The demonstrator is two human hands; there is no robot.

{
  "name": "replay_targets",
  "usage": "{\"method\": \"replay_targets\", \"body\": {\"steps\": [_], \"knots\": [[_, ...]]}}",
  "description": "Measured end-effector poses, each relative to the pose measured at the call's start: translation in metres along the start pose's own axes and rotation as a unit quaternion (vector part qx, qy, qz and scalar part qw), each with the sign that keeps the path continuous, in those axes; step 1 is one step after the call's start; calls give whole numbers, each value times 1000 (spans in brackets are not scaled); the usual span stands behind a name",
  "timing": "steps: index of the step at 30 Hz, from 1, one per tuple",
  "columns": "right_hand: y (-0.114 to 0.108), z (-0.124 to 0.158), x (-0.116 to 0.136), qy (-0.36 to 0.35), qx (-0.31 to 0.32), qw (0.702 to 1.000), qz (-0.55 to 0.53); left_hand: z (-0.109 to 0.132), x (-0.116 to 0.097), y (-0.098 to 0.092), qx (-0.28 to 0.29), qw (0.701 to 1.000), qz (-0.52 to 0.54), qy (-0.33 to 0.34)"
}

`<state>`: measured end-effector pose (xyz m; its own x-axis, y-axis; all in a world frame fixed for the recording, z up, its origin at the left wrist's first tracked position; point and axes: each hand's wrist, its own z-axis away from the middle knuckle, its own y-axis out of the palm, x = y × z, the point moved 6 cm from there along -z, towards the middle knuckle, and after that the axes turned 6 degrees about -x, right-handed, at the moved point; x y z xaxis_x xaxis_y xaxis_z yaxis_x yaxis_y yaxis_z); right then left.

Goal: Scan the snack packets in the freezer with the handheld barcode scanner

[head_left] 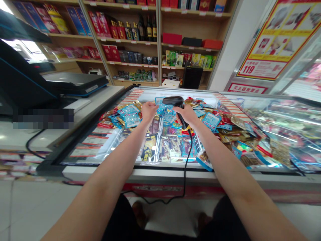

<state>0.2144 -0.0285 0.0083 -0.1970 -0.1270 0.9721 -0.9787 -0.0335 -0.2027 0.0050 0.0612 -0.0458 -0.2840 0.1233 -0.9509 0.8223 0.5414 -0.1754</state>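
Observation:
My right hand (187,114) is closed round the handle of a black barcode scanner (173,101), whose head points left over the pile of packets. The scanner's black cable (185,167) hangs down over the freezer's front edge. My left hand (149,110) is closed in a pinch on a blue snack packet (160,104) just left of the scanner head. Both hands hover over a chest freezer (160,174) with a glass lid, heaped with several blue, red and gold snack packets (130,115).
A black cash register and its screen (27,80) stand on the white counter (82,110) to the left. Wooden shelves (150,36) with boxes and bottles line the back wall. A red and yellow poster (278,40) hangs at the right. White floor tiles lie below.

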Motion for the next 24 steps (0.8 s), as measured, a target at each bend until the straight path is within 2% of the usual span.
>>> {"method": "replay_targets", "body": {"steps": [12,18,21,24], "knots": [[1,-2,-1,-12,12,1000,0,1,-6,-5,-12,1000,-22,7],[-1,-2,-2,-2,-10,1000,-23,2,-9,-7,-8,1000,-8,1],[-4,-5,-5,6,-31,999,-37,-5,-16,-16,-29,999,-26,19],[-8,-9,-8,13,-50,997,-52,-14,-27,-35,-62,995,-56,48]]}}
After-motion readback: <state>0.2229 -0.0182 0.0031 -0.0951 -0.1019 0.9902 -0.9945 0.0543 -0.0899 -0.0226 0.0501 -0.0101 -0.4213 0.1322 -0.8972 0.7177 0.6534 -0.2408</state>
